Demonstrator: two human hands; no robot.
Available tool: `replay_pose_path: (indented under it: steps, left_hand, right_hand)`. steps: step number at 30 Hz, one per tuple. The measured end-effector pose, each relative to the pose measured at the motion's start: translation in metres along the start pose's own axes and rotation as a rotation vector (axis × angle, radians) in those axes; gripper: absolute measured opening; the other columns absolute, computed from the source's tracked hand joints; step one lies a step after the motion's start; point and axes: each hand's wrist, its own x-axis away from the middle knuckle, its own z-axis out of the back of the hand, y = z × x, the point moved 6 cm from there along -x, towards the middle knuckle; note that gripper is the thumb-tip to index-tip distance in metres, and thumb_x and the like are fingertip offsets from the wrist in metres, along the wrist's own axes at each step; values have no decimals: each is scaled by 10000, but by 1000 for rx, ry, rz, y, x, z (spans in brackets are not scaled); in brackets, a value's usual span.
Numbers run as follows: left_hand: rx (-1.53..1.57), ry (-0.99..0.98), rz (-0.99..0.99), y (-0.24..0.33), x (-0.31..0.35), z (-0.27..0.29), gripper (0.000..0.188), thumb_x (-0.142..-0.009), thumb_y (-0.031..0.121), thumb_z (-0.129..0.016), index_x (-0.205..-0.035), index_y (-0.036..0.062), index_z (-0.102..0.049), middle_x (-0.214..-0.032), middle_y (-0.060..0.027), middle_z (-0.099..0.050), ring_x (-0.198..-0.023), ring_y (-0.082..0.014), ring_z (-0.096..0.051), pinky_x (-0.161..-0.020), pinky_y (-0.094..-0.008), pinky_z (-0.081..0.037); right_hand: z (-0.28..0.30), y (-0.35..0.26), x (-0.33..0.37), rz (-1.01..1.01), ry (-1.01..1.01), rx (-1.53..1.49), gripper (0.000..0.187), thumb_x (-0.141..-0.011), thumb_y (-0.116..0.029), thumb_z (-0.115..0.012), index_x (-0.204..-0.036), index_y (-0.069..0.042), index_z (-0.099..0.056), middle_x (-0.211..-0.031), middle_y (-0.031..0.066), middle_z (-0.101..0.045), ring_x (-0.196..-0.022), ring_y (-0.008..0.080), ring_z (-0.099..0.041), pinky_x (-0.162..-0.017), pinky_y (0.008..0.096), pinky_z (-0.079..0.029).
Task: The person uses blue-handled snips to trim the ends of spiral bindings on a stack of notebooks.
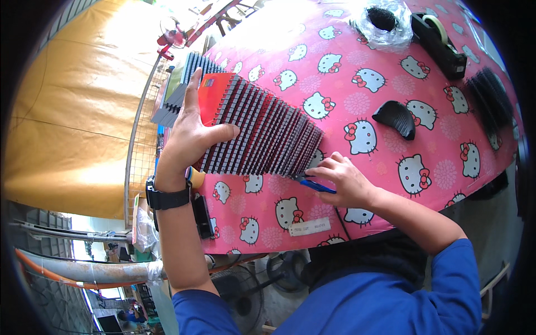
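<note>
A tall stack of wire-bound notebooks [262,125] lies on the table with its black wire spines facing me and a red cover on the top one. My left hand [192,131], a black watch on its wrist, grips the stack at its upper left end, thumb pressed on the spines and a finger stretched along the side of the red cover. At the stack's lower right corner my right hand [343,181] is closed round blue-handled pliers [316,184]. Their tip meets the lowest spines; the jaws are too small to make out.
Another notebook stack [178,92] stands behind my left hand. A curved black piece [396,118], a tape dispenser [441,44], a plastic-wrapped black coil [383,19] and black bristly wire bindings [490,100] lie on the pink cat-print tabletop [379,178]. Below the edge stands a fan [240,301].
</note>
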Motion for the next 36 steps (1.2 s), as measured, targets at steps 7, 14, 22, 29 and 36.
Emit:
replay_pose_path:
  steps: [7,14,22,29,36]
  left_hand:
    - [-4,-13,30,1,-1,-1,1166,-550,324,-769,-1501,120,-127,-1485,-234,-274,-1365,-352,-302,-1110,-392,-262]
    - [-9,-16,38,1,-1,-1,1162,-554,312,-771,-1500,118,-126,-1478,-238,-284,-1355,-360,-317,-1105,-389,-270]
    - [22,-49,42,6,-1,-4,1178,-588,405,-790,-1502,113,-107,-1468,-255,-282,-1356,-339,-314,-1105,-392,-271]
    - [487,80,-37,26,-16,34,994,-832,584,-604,-1498,68,-77,-1475,-242,-254,-1375,-300,-286,-1120,-379,-242]
    - [-149,-87,65,17,-39,-2,1058,-670,741,-628,-1426,52,-358,-1394,-252,-408,-1279,-338,-429,-1045,-396,-349]
  right_hand:
    - [-4,-11,3,278,128,384,505,-665,-226,-732,-1150,-157,-608,-1019,78,-570,-1006,261,-508,-851,420,-414]
    - [-7,-12,3,318,148,453,540,-650,-231,-744,-1163,-151,-598,-1048,75,-564,-1031,256,-508,-879,411,-414]
    - [-31,41,-1,-603,-383,-1003,352,-778,-228,-656,-1074,-37,-654,-872,82,-656,-847,170,-605,-753,293,-490]
    - [1,-1,6,146,56,260,500,-671,-234,-727,-1149,-142,-610,-1002,93,-564,-1013,276,-486,-825,409,-434]
    - [0,-8,4,217,150,360,508,-648,-212,-740,-1133,-138,-613,-1017,71,-557,-1005,259,-490,-830,404,-416]
